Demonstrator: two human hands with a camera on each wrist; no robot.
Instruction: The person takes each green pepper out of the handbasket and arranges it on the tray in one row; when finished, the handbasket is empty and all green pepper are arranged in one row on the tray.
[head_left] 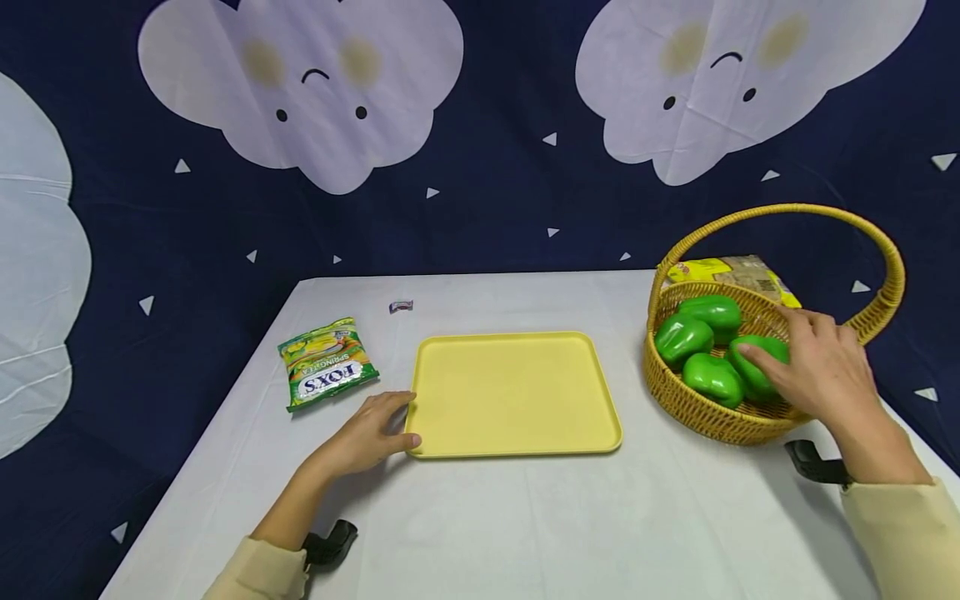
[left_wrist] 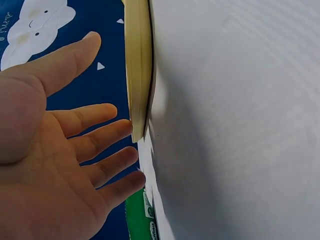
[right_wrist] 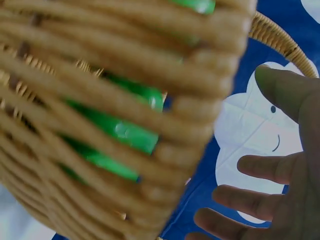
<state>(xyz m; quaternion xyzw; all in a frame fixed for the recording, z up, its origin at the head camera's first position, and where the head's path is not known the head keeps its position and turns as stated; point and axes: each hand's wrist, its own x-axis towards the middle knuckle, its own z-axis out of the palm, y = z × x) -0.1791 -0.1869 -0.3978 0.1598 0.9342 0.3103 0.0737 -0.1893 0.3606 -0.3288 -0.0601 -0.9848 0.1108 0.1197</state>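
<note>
Hovering frame-right: right hand point(head_left: 828, 367) by peppers point(head_left: 711, 380), likely reaching!
Grip unclenched (left hand point(head_left: 366, 437) likewise, at tray point(head_left: 513, 396)); clasping seems needed next.

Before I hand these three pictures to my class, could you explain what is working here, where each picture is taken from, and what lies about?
There is no machine: a person works with two bare hands. The wide picture comes from a camera on the head, looking forward and down; the close ones come from cameras on the left and right wrists.

On the white table lie a yellow tray, a green FOX'S packet and a small wrapped item. A wicker basket holds green peppers; behind it shows another packet.

The left hand is at the tray's left edge, the right hand at the basket's right side. Neither appears to grip anything.
</note>
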